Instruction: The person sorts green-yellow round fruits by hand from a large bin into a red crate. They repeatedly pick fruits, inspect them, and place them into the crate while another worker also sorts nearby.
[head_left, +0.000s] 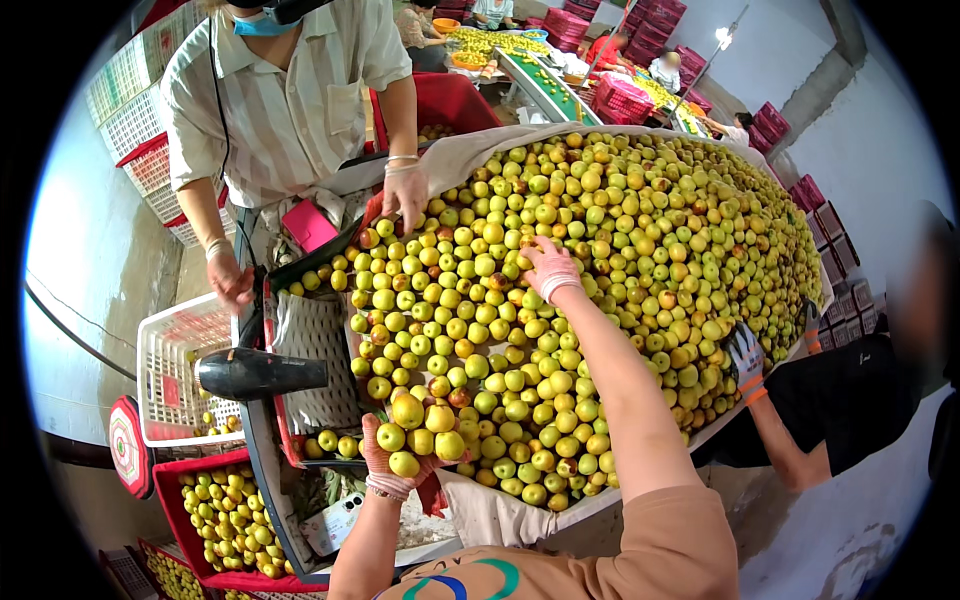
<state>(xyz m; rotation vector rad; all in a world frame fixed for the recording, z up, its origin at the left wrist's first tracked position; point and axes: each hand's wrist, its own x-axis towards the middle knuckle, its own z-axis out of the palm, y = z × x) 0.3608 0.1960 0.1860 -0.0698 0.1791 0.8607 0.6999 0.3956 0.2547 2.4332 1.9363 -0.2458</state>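
My left hand (401, 469), in a thin pale glove or wrap at the wrist, is cupped palm up around several yellow-green jujube-like fruits (417, 424) at the near left edge of the sorting table. Farther in, my right hand (553, 268) reaches over the spread fruit (480, 322), fingers curled down among the pieces. Whether it grips one is hidden by the fingers. Many of the fruits carry reddish-brown patches. They lie loosely near my hands and rise into a thick heap (675, 210) to the right.
A co-worker (289, 112) stands across, one hand over the fruit. Another person's gloved hand (746, 360) touches the heap at right. A black hair-dryer-like device (261, 373) juts over a grey slotted chute (313, 352). White crate (150, 375), red-lined crate (169, 487) and phone (335, 523) are left.
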